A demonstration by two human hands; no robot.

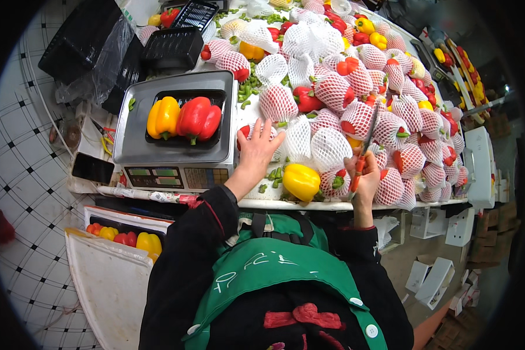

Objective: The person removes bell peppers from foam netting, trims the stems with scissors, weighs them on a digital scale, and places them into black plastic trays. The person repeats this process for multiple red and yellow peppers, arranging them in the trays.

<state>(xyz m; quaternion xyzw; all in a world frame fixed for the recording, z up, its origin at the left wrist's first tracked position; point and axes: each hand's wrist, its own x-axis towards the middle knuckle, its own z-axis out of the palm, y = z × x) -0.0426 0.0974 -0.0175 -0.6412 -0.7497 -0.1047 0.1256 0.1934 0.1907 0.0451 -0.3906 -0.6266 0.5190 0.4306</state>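
My left hand (254,153) has its fingers spread over a red pepper in netting (245,133), just right of the metal scale (128,128). My right hand (363,184) grips a knife (371,129) by its orange handle, blade pointing up over the netted peppers. On the scale a black tray holds a yellow pepper (160,116) and a red pepper (197,119). A bare yellow pepper (300,182) lies between my hands beside empty white foam nets (326,149) and bits of green stem (274,175).
Netted peppers (411,114) cover much of the white table. Black trays (169,49) stand behind the scale, and a phone (92,169) lies left of it. Below, peppers (150,245) sit in a tray by a foam box (102,280). White boxes (431,280) lie at lower right.
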